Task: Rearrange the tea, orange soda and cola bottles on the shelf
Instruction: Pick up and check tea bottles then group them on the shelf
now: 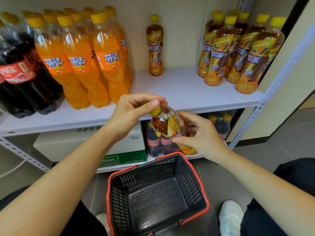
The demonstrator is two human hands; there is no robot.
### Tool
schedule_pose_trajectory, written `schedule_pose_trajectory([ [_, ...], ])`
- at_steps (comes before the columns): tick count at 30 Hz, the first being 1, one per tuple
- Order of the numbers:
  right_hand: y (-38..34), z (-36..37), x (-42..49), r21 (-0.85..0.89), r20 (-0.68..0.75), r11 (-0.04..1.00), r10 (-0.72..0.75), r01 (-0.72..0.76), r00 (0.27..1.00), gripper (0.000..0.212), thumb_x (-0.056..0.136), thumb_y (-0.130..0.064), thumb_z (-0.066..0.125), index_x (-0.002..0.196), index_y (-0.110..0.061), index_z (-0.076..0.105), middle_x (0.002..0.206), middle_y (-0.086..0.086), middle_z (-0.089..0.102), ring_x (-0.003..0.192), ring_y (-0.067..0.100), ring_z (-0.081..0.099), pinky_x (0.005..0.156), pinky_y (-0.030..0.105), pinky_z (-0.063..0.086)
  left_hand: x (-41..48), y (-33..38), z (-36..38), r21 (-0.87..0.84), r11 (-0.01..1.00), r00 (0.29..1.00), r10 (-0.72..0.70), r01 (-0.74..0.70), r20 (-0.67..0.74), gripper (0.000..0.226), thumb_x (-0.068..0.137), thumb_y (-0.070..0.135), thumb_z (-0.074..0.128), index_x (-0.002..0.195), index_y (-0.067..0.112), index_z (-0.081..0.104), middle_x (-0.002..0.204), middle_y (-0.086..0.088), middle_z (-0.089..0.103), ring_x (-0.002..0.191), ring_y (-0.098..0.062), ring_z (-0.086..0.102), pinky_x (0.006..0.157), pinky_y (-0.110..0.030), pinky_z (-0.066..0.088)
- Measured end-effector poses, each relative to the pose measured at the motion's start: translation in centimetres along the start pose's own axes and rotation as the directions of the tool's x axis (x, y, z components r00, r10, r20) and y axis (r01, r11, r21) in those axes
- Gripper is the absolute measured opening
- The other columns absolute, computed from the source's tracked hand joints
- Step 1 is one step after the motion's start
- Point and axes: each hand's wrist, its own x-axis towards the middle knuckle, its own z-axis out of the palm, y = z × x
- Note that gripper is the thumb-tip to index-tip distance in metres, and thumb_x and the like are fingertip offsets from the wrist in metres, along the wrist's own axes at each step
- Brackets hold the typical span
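**Both hands hold one tea bottle**

On the shelf, cola bottles stand left, orange soda bottles beside them. In front, the left hand pinches the tilted bottle's yellow cap; the right hand grips its body. More tea bottles stand right.

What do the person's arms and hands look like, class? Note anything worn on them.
No sleeves show: the left forearm and right forearm are bare to the frame's edge. The left hand and right hand wear no gloves, and no ring, watch or bracelet is visible. The fingernails that show are short.
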Motion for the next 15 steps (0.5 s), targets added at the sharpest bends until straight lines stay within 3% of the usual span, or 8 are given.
schedule_pose_trajectory([
  [6, -0.4, 0.0, 0.1, 0.105, -0.017, 0.994, 0.033, -0.031, 0.999, 0.059, 0.075, -0.016, 0.090, 0.123, -0.039, 0.064, 0.110, -0.006, 0.076, 0.101, 0.016, 0.071, 0.082, 0.026, 0.058, -0.5, -0.4, 0.7, 0.039, 0.998, 0.999, -0.037, 0.039, -0.039, 0.048, 0.091, 0.015, 0.067, 0.138, 0.018, 0.058, 0.123, 0.000, 0.074, 0.112, -0.013, 0.068, 0.090, -0.026, 0.054],
  [10, -0.6, 0.2, 0.0, 0.205, -0.013, 0.975, 0.086, -0.082, 0.996, 0.055, 0.073, -0.023, 0.089, 0.124, -0.032, 0.067, 0.108, 0.003, 0.076, 0.098, 0.029, 0.071, 0.085, 0.038, 0.062, -0.9, -1.4, 1.3, 0.117, 0.990, 0.997, -0.077, 0.080, -0.028, 0.069, 0.085, 0.013, 0.077, 0.147, 0.026, 0.049, 0.127, 0.000, 0.071, 0.099, -0.009, 0.066, 0.088, -0.029, 0.056],
  [15, -0.1, 0.5, -0.4, 0.318, 0.032, 0.926, 0.202, -0.202, 0.979, 0.059, 0.067, -0.026, 0.086, 0.123, -0.022, 0.066, 0.108, 0.008, 0.076, 0.093, 0.022, 0.072, 0.082, 0.035, 0.061, -1.3, -2.0, 1.0, 0.006, 0.983, 0.983, -0.184, 0.184, -0.003, 0.058, 0.098, -0.007, 0.056, 0.149, 0.019, 0.047, 0.132, 0.010, 0.069, 0.112, -0.008, 0.069, 0.086, -0.024, 0.056],
])
